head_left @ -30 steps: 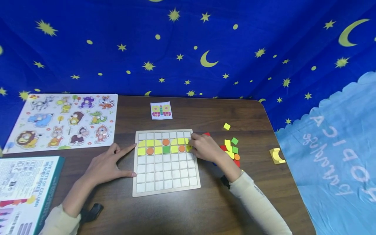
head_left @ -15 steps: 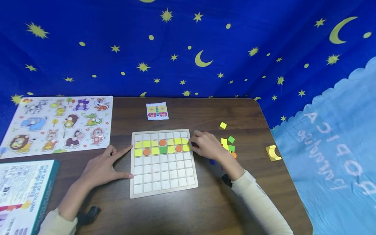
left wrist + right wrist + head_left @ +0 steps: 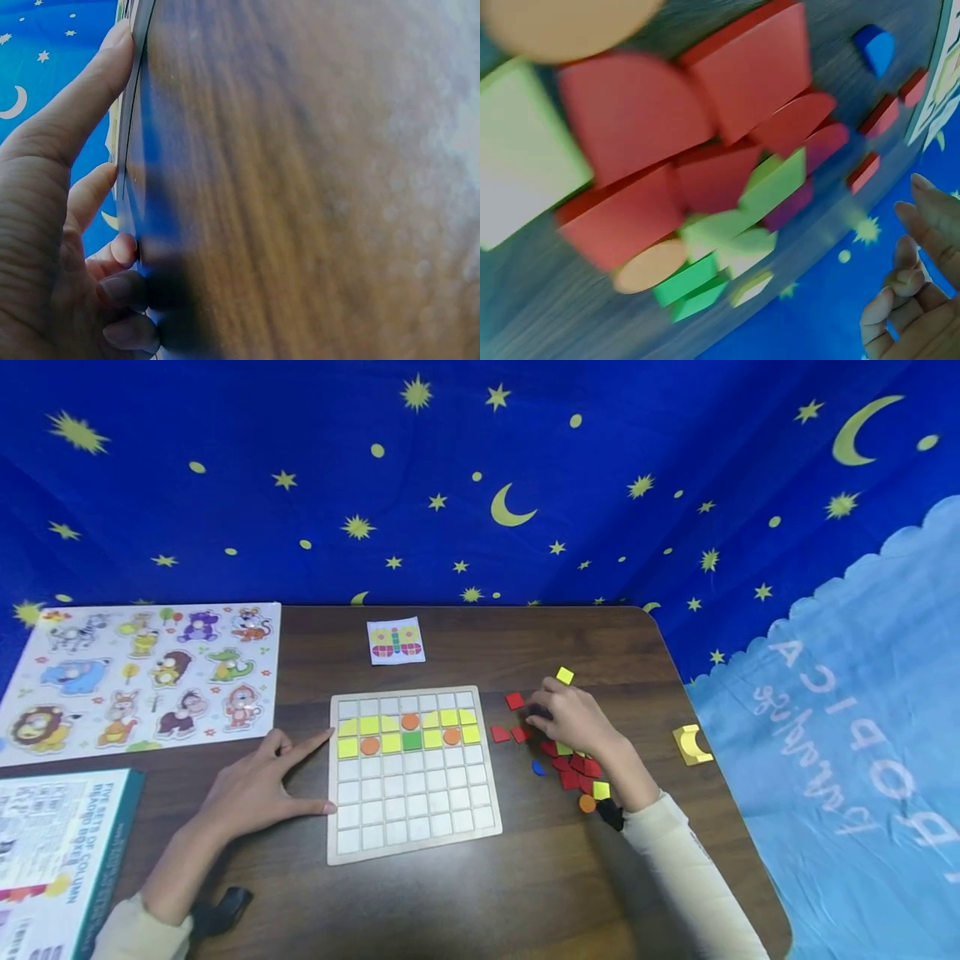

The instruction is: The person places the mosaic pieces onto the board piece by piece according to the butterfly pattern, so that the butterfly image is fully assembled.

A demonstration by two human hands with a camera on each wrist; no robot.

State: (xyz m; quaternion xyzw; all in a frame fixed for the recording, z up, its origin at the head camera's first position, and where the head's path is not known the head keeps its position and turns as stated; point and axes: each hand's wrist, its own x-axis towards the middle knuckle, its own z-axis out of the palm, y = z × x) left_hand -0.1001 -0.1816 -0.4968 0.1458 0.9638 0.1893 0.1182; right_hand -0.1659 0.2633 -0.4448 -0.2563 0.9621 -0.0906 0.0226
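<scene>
A pale grid board (image 3: 415, 852) lies on the table, two of its rows filled with yellow, orange and green pieces. My left hand (image 3: 251, 785) touches the board's left edge with thumb and index finger spread, the other fingers curled; the left wrist view shows this hand (image 3: 52, 202) along the edge. Right of the board, my right hand (image 3: 573, 718) is over the loose pieces, beside a red piece (image 3: 514, 701). In the right wrist view its fingers (image 3: 911, 281) are loosely bent with nothing visible between them, beyond a heap of red pieces (image 3: 637, 112).
A small butterfly picture card (image 3: 396, 641) lies behind the board. An animal puzzle (image 3: 142, 681) and a box (image 3: 56, 852) are at the left. A yellow block (image 3: 692, 746) sits near the right edge, and a blue piece (image 3: 537, 767) lies beside the heap.
My right hand has moved from the board's right edge rightward over the loose pieces, uncovering several red ones. My left hand stays at the board's left edge. The head view has shifted slightly.
</scene>
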